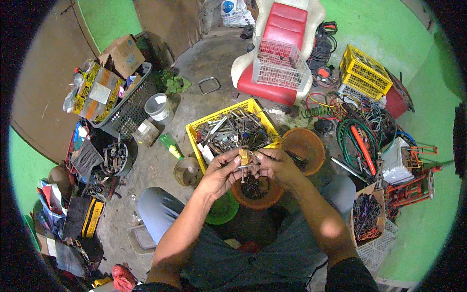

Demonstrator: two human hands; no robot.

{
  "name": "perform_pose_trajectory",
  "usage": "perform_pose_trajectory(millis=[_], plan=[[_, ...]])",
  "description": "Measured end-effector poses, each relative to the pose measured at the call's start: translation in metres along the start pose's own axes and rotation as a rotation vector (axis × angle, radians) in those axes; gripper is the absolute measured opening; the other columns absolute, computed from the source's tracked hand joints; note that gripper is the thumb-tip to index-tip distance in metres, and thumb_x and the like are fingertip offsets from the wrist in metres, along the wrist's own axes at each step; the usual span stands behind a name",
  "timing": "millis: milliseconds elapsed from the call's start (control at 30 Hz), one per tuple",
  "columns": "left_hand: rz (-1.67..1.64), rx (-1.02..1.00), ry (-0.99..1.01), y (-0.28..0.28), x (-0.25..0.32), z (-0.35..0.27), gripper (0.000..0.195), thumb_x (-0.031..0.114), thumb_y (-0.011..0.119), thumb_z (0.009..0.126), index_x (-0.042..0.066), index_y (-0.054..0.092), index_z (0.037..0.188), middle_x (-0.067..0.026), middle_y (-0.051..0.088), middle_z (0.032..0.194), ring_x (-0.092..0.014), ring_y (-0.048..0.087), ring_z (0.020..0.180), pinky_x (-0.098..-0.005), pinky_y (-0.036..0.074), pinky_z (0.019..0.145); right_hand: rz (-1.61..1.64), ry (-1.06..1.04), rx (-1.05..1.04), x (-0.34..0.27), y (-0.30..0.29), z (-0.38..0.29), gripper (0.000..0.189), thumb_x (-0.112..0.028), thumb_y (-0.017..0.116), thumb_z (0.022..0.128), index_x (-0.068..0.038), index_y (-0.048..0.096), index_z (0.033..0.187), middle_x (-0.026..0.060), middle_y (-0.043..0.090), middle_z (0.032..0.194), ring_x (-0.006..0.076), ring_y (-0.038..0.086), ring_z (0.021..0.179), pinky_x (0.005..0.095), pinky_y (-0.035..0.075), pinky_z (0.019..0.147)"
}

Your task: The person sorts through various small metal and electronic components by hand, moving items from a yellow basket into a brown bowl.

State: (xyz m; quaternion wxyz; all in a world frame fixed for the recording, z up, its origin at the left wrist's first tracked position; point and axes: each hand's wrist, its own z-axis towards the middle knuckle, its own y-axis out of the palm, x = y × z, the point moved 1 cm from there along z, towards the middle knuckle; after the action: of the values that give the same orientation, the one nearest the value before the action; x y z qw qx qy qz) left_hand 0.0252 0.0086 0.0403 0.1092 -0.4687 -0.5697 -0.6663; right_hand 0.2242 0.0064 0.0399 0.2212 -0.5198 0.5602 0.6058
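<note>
My left hand [223,174] grips a small brass-coloured metal fitting [244,157] between thumb and fingers. A metal bolt or pin [243,177] points down below it. Close against its right side, my right hand [275,166] pinches a small metal piece [255,156], partly hidden by the fingers; whether it is joined to the fitting I cannot tell. Both hands are held over the near edge of a yellow plastic crate [192,135] heaped with metal parts and tools [230,127]. Under them stands an orange-brown bowl [276,197] of small dark pieces.
Beside the crate stand another orange-brown bowl [316,146], a clear tub [186,171] and a green bowl [222,211]. A green bottle [169,144] lies at left. Ahead, a red-and-white seat [264,91] bears a clear crate [281,78]. Coiled hoses [344,137] and a box of cables [379,208] are at right.
</note>
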Motion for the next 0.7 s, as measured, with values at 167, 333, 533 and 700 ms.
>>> perform_pose_trajectory(millis=[167,333,533,700], plan=[[-0.012,0.086,-0.022,-0.010,-0.002,-0.001,0.037,0.018,0.058,0.099,-0.002,0.052,0.129,-0.0095,0.065,0.115,-0.020,0.065,0.098,-0.0330,0.056,0.086,0.004,-0.088,0.245,-0.007,-0.016,0.005,0.020,-0.023,0.061,0.097,-0.005,0.065,0.105,0.0035,0.067,0.091,0.0188,0.066,0.082,0.0341,0.052,0.073],[0.015,0.290,-0.058,-0.016,-0.003,-0.001,0.039,0.014,0.062,0.096,-0.001,0.050,0.131,-0.0099,0.064,0.115,-0.019,0.065,0.095,-0.0338,0.059,0.081,-1.037,-0.382,0.240,-0.005,-0.015,-0.002,0.017,-0.019,0.067,0.091,-0.003,0.070,0.095,0.0080,0.072,0.087,0.0206,0.068,0.080,0.0350,0.054,0.071],[0.013,0.301,-0.069,-0.014,-0.004,0.002,0.042,0.014,0.065,0.094,0.001,0.049,0.131,-0.0105,0.064,0.112,-0.021,0.067,0.094,-0.0341,0.060,0.080,-0.837,-0.264,0.168,-0.004,0.003,0.000,0.025,-0.023,0.068,0.090,-0.001,0.069,0.101,0.0109,0.073,0.093,0.0196,0.069,0.082,0.0342,0.054,0.074],[0.035,0.243,-0.072,-0.008,0.000,-0.002,0.041,0.013,0.067,0.092,0.002,0.051,0.129,-0.0095,0.064,0.109,-0.022,0.067,0.097,-0.0333,0.060,0.082,-0.736,-0.244,0.120,0.000,0.012,0.000,0.027,-0.024,0.069,0.089,-0.001,0.068,0.104,0.0100,0.072,0.095,0.0189,0.068,0.083,0.0342,0.053,0.077]])
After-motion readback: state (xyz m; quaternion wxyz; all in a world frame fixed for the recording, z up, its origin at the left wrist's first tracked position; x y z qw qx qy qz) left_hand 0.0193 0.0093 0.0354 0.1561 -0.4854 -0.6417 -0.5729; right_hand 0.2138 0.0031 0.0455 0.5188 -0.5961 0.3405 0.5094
